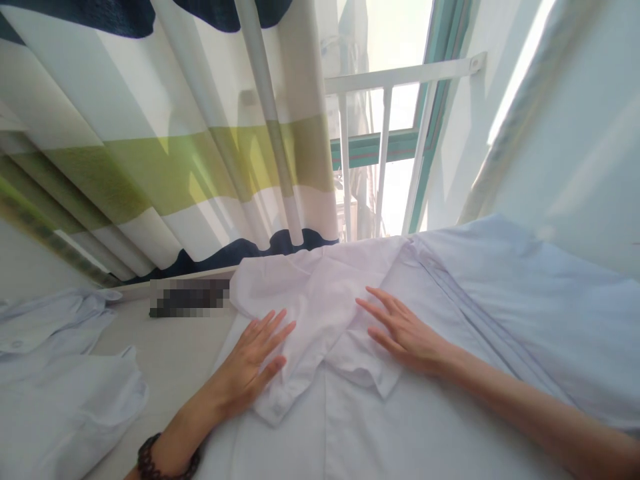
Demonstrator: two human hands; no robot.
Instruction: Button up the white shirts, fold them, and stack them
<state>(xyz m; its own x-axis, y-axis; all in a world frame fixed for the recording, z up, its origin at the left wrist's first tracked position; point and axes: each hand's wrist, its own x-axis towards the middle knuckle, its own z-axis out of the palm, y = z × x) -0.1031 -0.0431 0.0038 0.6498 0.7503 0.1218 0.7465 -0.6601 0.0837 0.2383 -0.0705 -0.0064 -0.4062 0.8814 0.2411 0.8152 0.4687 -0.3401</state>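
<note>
I see shirt [450, 300] spread on table [175, 353], filling centre and right. Sleeve [310, 287] folded over shirt's middle. My left hand [253, 363] flat on sleeve's left edge, right hand [405, 333] flat just right of it. Other garments [55, 387] at table's left, apart from shirt. Curtain [175, 167] behind table; railing [385, 147] right of curtain.

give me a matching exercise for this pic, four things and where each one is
1 left hand
2 dark beaded bracelet
3 green, white and navy striped fabric curtain
4 crumpled pale blue cloth garment

a hanging by the window
b lying at the far left
c flat on the spread white fabric shirt
d around the left wrist

Pairs: 1-c, 2-d, 3-a, 4-b
</note>
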